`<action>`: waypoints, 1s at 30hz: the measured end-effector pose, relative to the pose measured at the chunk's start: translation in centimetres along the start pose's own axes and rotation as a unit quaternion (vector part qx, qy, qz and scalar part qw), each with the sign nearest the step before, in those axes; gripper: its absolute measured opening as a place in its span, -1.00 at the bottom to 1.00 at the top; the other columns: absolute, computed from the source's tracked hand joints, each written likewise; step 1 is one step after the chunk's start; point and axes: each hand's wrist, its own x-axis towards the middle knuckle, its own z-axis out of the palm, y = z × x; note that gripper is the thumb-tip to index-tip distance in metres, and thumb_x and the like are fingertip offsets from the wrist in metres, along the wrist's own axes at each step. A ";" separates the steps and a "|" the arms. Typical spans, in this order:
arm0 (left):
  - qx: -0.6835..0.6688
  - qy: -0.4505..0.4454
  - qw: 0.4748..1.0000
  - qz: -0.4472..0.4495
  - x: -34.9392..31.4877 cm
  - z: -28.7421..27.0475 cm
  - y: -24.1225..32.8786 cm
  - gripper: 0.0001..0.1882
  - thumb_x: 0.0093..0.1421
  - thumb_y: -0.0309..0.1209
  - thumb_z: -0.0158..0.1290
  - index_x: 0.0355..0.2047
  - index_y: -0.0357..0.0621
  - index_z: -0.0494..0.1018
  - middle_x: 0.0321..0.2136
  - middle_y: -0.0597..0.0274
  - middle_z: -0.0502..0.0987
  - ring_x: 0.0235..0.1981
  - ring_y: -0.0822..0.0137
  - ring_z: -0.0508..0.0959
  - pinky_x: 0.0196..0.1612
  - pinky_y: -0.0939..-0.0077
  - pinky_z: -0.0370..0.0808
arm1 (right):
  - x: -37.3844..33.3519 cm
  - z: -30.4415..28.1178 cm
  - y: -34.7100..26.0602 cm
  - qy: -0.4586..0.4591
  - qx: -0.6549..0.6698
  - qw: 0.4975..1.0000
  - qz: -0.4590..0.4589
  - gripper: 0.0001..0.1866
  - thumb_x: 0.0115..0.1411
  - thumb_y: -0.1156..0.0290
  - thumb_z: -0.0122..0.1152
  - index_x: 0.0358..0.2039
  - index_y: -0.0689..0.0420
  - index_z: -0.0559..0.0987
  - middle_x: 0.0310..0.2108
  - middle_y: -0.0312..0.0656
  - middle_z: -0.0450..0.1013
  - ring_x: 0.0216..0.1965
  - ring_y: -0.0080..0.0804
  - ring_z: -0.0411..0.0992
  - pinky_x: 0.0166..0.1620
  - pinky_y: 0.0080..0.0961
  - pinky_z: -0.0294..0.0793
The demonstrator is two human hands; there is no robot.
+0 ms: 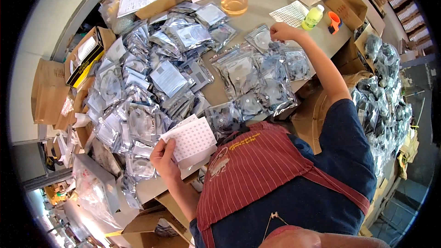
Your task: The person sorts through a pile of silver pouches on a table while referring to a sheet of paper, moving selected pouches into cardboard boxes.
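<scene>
My left hand (166,160) grips a white sheet of small round stickers (195,141) by its left edge, thumb on top. Other paper shows behind that sheet. Farther off to the right, my right hand (282,32) is curled, its fingertips down at the edge of a clear-fronted silver bag (260,39). Whatever those fingers may pinch is hidden. Several similar bags (239,74) lie spread below that hand, each with a coiled cable-like thing inside, and small round white dots show on some of them.
A big heap of silver bags (170,78) covers the table's left half. Along the far side stand a pink-lidded jug (234,0), a yellow-green bottle (313,17) and an orange tape dispenser (334,22). Black items in clear plastic (383,96) are stacked at the right. Cardboard boxes (48,92) line the left.
</scene>
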 end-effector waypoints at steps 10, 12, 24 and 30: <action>0.007 0.028 1.000 0.012 -0.4 1.6 0.5 -0.78 0.14 -0.56 0.18 -0.19 -0.40 0.57 -0.42 0.32 0.57 -0.43 0.57 0.46 -0.30 0.71 0.34 | 1.8 2.3 -0.4 0.141 -0.359 0.922 0.009 -0.75 -0.03 0.30 0.29 -0.36 0.18 0.63 -0.33 0.04 0.56 -0.23 -0.04 0.55 -0.23 -0.16 0.55; 0.015 0.035 0.999 0.015 -0.6 1.3 0.4 -0.78 0.14 -0.56 0.18 -0.19 -0.39 0.57 -0.42 0.32 0.57 -0.43 0.58 0.45 -0.30 0.71 0.34 | 0.3 3.0 -3.1 0.151 -0.269 0.949 -0.057 -0.81 -0.02 0.36 0.23 -0.39 0.17 0.57 -0.42 -0.04 0.55 -0.28 -0.07 0.54 -0.24 -0.21 0.52; 0.001 0.038 0.999 0.010 -0.7 1.2 -0.1 -0.76 0.16 -0.55 0.15 -0.16 -0.42 0.55 -0.35 0.24 0.59 -0.36 0.49 0.51 -0.21 0.65 0.41 | -2.3 12.5 -8.6 0.031 -0.178 0.950 -0.256 -0.83 -0.03 0.44 0.14 -0.38 0.17 0.50 -0.41 -0.01 0.51 -0.33 0.02 0.49 -0.30 -0.11 0.43; 0.017 0.033 0.999 0.008 -1.0 -0.2 -1.0 -0.75 0.20 -0.56 0.10 -0.12 -0.42 0.52 -0.28 0.20 0.59 -0.31 0.46 0.53 -0.16 0.62 0.43 | -6.5 10.4 -9.9 0.064 -0.177 0.959 -0.212 -0.84 0.03 0.49 0.06 -0.32 0.16 0.44 -0.43 -0.02 0.46 -0.36 0.04 0.45 -0.31 -0.11 0.38</action>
